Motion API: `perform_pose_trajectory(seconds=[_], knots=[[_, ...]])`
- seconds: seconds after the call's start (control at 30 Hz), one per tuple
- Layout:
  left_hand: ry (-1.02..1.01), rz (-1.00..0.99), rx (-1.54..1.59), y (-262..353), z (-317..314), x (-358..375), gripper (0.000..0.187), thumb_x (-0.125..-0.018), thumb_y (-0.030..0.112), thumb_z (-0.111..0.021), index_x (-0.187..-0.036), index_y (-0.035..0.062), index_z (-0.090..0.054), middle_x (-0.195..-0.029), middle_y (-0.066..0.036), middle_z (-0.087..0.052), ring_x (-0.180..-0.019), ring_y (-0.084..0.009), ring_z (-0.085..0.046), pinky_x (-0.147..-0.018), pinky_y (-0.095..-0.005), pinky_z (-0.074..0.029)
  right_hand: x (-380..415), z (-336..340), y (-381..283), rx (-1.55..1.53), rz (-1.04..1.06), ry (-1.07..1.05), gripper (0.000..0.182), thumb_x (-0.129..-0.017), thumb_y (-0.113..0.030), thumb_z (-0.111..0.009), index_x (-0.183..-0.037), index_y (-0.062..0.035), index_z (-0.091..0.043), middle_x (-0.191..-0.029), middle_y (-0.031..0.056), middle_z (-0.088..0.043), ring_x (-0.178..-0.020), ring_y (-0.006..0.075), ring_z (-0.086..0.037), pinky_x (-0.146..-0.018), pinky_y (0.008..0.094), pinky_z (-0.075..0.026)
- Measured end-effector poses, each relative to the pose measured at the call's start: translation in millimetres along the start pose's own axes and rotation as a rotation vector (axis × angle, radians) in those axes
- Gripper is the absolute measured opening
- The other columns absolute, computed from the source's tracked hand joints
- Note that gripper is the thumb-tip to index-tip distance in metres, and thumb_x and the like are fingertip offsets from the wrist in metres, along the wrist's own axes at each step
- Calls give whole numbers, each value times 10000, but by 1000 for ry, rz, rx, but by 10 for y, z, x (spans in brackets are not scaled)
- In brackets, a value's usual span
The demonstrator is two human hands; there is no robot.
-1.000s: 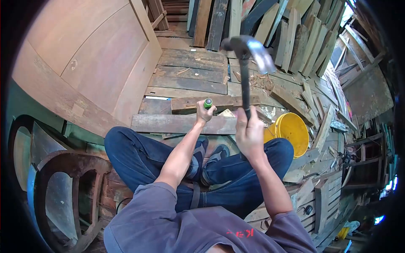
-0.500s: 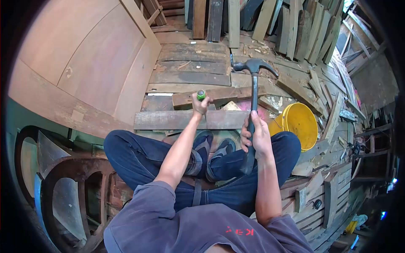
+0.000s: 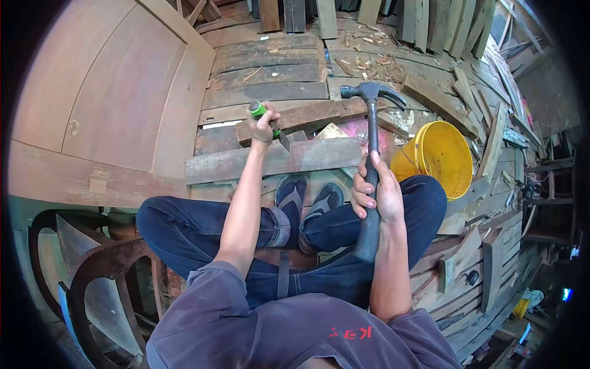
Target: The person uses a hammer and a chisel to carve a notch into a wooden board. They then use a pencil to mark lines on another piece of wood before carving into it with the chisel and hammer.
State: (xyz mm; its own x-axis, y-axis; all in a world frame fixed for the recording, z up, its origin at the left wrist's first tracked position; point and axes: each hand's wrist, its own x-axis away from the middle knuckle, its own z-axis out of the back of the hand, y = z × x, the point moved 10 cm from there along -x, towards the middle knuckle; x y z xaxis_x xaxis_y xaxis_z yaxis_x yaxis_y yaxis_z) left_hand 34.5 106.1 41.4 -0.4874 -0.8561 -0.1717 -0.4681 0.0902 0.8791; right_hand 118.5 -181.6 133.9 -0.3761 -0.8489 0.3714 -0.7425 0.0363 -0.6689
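Observation:
I sit cross-legged on a floor of old planks. My left hand (image 3: 265, 127) grips a green-handled chisel (image 3: 259, 111), whose blade end points down at a weathered board (image 3: 233, 165) lying across in front of my feet. My right hand (image 3: 376, 192) is shut around the dark handle of a claw hammer (image 3: 370, 93). The hammer stands upright, its head above a second brown board (image 3: 319, 114) just behind the first, and to the right of the chisel.
A yellow bucket (image 3: 439, 157) sits on the floor at the right by my knee. A large curved wooden panel (image 3: 104, 92) leans at the left. Planks are stacked along the back, with wood scraps at the right, and a curved chair frame (image 3: 110, 277) at lower left.
The hammer came down from its raised position and is now held upright and lower. My left hand with the chisel moved left along the board. The view tilted down.

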Motion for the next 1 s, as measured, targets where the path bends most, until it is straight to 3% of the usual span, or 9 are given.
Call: perform_pose_trajectory(seconds=[0.13,0.4,0.53,0.63,0.73,0.87,1.0], knots=[[-76,157,-30,-264,-65,86,118,-705,24,-553,-659,59,-450,-519,8,-360,-383,-100,-300,-388,-274,-234,31,-17,-1,74,-21,40,427,-1028,-465,-474,-863,-71,-451,-568,-11,-372,-368,92,-373,-322,300,-391],[-403,656,-69,-668,-406,443,133,-682,33,-595,-668,73,-469,-518,28,-353,-394,-67,-288,-381,-248,-204,37,-13,72,119,-78,78,425,-1010,-455,-523,-849,-66,-463,-574,-8,-392,-379,90,-389,-336,300,-400],[-400,681,-41,-909,-519,589,157,-688,10,-606,-673,70,-462,-533,41,-323,-408,-66,-267,-388,-248,-210,30,6,100,104,-93,80,413,-1009,-445,-531,-850,-69,-466,-577,-10,-394,-385,91,-395,-343,302,-403],[-420,773,-199,-1038,-517,714,164,-707,24,-629,-675,63,-473,-546,24,-387,-408,-80,-317,-387,-260,-242,50,9,91,139,-84,149,395,-1032,-429,-472,-852,-78,-461,-566,-34,-357,-360,65,-336,-310,277,-365],[-510,525,-508,-972,-472,620,159,-733,50,-641,-682,47,-490,-558,-2,-473,-411,-99,-399,-389,-270,-289,40,49,91,111,-85,113,405,-999,-441,-549,-851,-73,-466,-581,-11,-395,-395,93,-400,-353,307,-399],[-319,324,-566,-858,-206,465,130,-698,108,-672,-644,6,-613,-515,-36,-545,-427,-126,-506,-415,-298,-371,56,49,56,104,-79,139,402,-1001,-439,-545,-851,-74,-465,-581,-13,-395,-393,92,-392,-351,306,-395],[-179,103,-655,-699,-67,428,191,-687,141,-677,-585,-1,-602,-475,-65,-536,-437,-156,-530,-444,-321,-400,62,44,48,76,-71,125,394,-1007,-432,-535,-852,-76,-466,-581,-14,-397,-393,90,-388,-351,304,-394]])
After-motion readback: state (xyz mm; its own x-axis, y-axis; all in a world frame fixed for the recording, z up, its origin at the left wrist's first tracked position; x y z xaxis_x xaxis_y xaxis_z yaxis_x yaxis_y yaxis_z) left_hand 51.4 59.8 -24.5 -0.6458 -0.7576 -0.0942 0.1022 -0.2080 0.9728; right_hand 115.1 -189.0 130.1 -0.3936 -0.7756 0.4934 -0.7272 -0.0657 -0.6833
